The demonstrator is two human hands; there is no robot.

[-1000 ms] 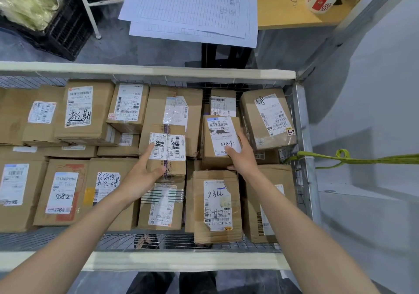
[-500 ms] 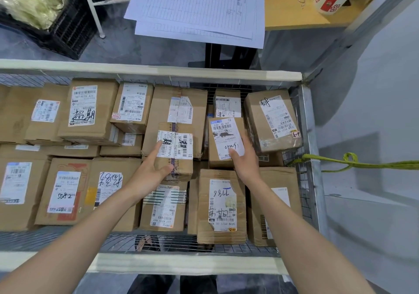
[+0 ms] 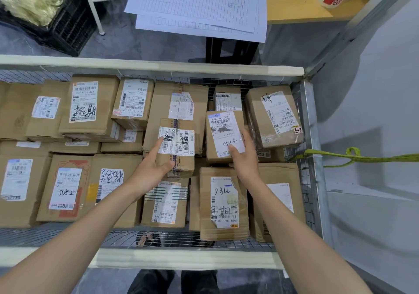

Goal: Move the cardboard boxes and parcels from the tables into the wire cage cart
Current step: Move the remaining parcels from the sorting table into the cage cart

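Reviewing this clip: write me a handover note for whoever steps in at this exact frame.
Left hand: grips the taped box, held among the packed boxes inside the wire cage cart.
Right hand: grips the handwritten-label box just beside it, also inside the cart.
Done: the visible part of the cart is nearly covered with boxes.
Left: settle and release both boxes. Whatever remains to load is out of view, so check.

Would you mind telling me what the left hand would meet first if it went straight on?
The left hand holds the small box; straight on, it would likely meet the bigger box behind, though depth is unclear.
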